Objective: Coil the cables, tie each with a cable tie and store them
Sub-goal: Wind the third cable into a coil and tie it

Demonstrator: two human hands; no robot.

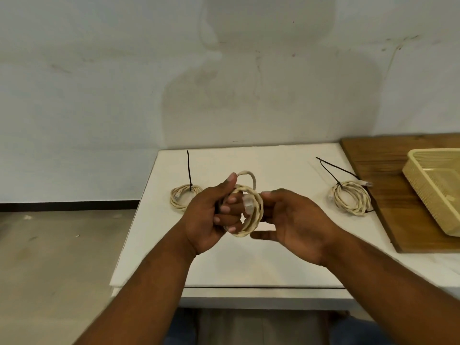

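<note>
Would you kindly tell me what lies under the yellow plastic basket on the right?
The basket stands on a wooden board, which lies on the white table. The board's surface directly beneath the basket is covered.

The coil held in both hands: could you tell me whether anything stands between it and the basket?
Only a tied coil lies flat on the table toward the basket; lifted over it, the held coil meets nothing else visible.

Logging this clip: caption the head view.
Cream cable coil gripped by left hand and right hand over the white table, between left tied coil and right tied coil; basket at right.
</note>
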